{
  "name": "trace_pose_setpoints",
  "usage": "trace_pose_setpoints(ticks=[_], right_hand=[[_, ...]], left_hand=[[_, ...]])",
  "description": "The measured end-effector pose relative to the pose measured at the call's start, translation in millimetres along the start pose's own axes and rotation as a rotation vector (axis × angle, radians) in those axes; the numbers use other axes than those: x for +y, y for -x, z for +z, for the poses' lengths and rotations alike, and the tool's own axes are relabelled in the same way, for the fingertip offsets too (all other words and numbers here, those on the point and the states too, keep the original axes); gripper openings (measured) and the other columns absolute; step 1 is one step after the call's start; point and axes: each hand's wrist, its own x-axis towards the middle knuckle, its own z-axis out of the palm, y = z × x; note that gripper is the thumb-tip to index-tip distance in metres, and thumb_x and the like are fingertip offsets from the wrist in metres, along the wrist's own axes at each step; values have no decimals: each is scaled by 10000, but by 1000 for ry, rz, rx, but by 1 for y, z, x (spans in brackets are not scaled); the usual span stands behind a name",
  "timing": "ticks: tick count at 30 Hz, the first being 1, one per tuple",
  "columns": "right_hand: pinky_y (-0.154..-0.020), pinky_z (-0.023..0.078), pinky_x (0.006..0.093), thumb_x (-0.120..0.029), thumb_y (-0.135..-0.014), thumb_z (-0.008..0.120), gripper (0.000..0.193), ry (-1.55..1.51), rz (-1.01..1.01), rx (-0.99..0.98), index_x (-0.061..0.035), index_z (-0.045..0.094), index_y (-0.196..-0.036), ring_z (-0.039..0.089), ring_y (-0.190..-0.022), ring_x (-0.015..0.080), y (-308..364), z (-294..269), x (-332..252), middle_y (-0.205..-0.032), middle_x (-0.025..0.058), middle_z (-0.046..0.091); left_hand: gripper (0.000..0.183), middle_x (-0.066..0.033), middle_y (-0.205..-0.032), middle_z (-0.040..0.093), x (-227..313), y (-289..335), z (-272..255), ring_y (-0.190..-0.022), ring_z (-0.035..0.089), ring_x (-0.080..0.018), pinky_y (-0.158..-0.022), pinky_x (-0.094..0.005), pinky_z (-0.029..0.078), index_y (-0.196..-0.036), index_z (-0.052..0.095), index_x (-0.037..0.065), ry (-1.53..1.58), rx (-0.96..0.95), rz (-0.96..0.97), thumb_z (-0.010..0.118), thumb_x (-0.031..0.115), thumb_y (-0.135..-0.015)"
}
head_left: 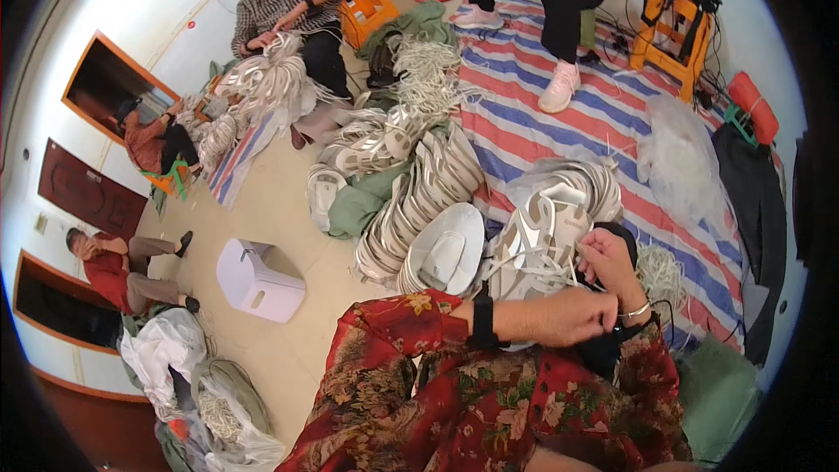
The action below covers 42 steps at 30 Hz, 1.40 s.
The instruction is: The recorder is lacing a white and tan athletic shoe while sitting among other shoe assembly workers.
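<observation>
A white and beige sneaker upper (540, 236) lies in front of me, with pale laces threaded across its front. My right hand (605, 258), a bracelet at its wrist, is beside the upper's right edge, fingers pinched at a white shoelace (574, 269). My left hand (581, 315) reaches across below the upper, a black band on its wrist. Its fingers curl closed next to my right wrist; what they hold, if anything, is hidden. Behind the upper sits a stack of similar uppers (603, 188). To the left runs a long nested row of uppers (419, 201).
A striped sheet (603, 127) covers the floor ahead. Bundled laces (428, 65) lie near a co-worker (284, 9) handling uppers. A pale plastic stool (262, 284) and stuffed bags (170, 354) stand left. Other people sit around. An orange stool (677, 35) is far right.
</observation>
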Motion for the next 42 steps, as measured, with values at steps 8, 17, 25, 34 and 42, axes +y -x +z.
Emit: trace_pose_setpoints(ticks=[8,17,25,34,42], right_hand=[[-521,498,288,-162,-908,625,152,192,-167,186,-16,632,-951,602,-552,116,13,17,-6,-710,52,646],[-641,506,388,-170,-900,621,107,383,-242,200,-80,620,-958,641,-724,343,24,19,-2,-785,126,655],[-635,518,431,-210,-903,620,119,400,-299,188,-98,616,-943,651,-741,375,22,20,1,-795,158,656],[-629,520,436,-214,-916,594,131,475,-345,203,-84,596,-933,649,-705,364,20,17,-2,-748,151,638],[-610,518,430,-204,-919,589,115,514,-317,203,-90,601,-937,652,-706,359,19,16,-8,-762,138,654]], left_hand=[[226,-111,-983,639,34,-7,11,-866,644,-303,-746,-362,518,-1136,597,69,59,-167,8,616,72,-910],[418,-148,-1097,664,105,-28,-28,-813,659,-265,-654,-348,539,-1187,637,38,-216,13,421,666,-20,-774],[374,-156,-1139,660,73,-26,-56,-875,647,-303,-773,-431,525,-1073,661,39,-690,141,527,735,55,-707],[425,-194,-1348,502,-87,5,-95,-1251,456,-376,-1085,-482,309,-1221,598,25,-827,409,136,579,147,-815],[453,-178,-1359,511,-98,3,-96,-1255,466,-389,-1073,-470,336,-1229,613,64,-780,441,105,616,117,-779]])
